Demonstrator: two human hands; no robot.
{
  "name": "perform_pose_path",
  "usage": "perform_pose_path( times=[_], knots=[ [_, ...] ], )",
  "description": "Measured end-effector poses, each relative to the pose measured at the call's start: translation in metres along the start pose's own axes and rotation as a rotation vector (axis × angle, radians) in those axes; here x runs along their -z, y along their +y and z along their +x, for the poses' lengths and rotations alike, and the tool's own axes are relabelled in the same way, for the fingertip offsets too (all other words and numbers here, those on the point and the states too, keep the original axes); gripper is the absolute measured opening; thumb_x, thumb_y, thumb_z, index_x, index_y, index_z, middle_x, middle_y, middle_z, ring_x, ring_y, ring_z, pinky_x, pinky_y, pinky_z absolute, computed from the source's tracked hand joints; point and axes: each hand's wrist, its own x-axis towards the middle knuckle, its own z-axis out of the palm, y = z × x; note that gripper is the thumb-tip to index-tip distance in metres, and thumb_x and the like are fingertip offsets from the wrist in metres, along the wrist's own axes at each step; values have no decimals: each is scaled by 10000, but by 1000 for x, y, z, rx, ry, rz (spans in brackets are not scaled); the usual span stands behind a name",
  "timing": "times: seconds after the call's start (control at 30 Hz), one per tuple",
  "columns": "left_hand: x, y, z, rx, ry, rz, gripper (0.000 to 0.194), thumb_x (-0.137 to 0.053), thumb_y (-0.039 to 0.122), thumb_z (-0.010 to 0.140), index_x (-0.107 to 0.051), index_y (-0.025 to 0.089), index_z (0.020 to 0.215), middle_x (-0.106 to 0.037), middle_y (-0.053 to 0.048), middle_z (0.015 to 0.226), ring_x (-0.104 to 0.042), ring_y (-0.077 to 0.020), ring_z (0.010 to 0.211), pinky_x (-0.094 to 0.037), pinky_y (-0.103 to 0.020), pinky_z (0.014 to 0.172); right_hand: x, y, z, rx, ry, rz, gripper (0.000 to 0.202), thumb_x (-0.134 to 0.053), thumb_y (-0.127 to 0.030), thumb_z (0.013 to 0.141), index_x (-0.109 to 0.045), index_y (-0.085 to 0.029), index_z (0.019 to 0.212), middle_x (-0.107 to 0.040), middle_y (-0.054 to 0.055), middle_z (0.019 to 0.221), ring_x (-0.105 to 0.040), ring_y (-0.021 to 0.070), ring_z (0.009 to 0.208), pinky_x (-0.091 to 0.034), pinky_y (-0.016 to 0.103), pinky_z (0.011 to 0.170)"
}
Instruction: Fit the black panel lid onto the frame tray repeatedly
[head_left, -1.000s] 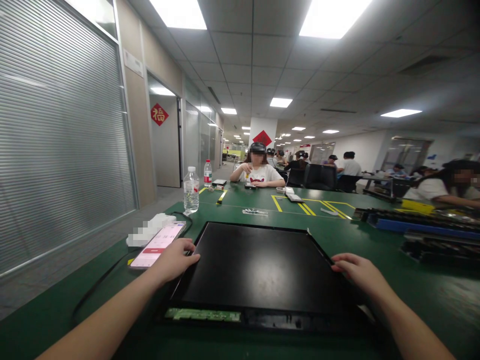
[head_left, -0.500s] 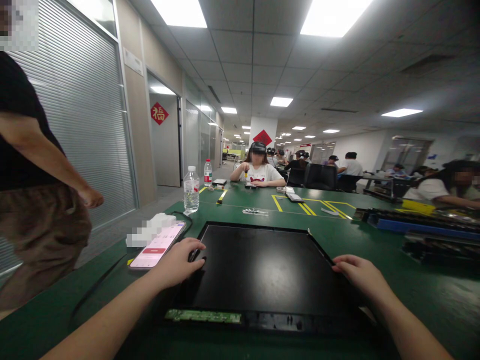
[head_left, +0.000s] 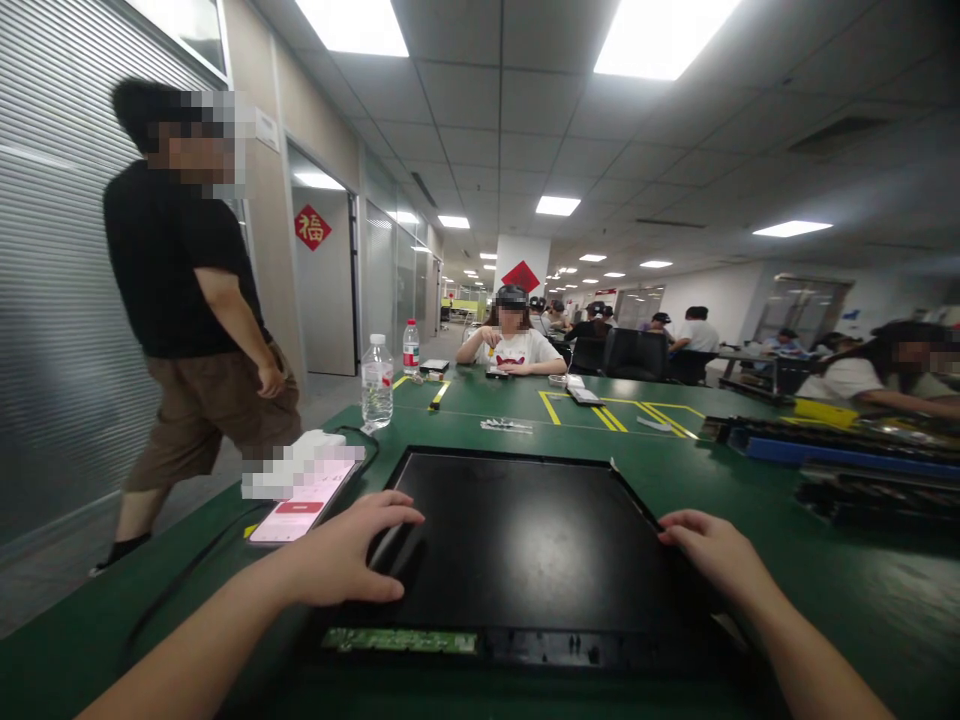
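A black flat screen panel [head_left: 525,540] in a thin frame lies on the green table, with a green circuit board [head_left: 401,641] along its near edge. My left hand [head_left: 360,550] is over the panel's left edge, its thumb and fingers spread apart. At the right edge, my right hand [head_left: 701,545] pinches the frame between thumb and fingertips. A phone with a lit pink screen [head_left: 307,500] rests left of the panel, close to my left hand.
A clear water bottle [head_left: 376,385] and a red-capped bottle [head_left: 411,348] stand beyond the phone. Black and blue parts [head_left: 825,450] lie at the right. A person [head_left: 514,340] sits opposite; another person [head_left: 187,270] is at the left.
My left hand has spread wider and its thumb has moved down along the panel's left side. My right hand stays at the right edge. The person at the left has walked further into view.
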Motion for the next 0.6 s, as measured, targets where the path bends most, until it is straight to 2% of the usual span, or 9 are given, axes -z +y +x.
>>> perform_pose_path(
  times=[0.33, 0.6],
  knots=[
    [8, 5, -5, -48, -134, 1, 820, -745, 329, 510, -441, 346, 1272, -303, -34, 1437, -288, -327, 1291, -231, -422, 1057, -1, 5, 3, -1, 12, 12, 221, -510, -249, 635, -691, -224, 759, -711, 10, 733, -622, 200, 751, -415, 282, 660],
    [7, 6, -4, -140, -133, 35, 825, -719, 179, 501, -436, 350, 1257, -275, -4, 1445, -300, -290, 1290, -234, -395, 1061, -2, 5, 4, 36, 19, -51, 225, -526, -271, 620, -693, -211, 758, -705, 16, 744, -619, 192, 742, -413, 260, 628]
  ],
)
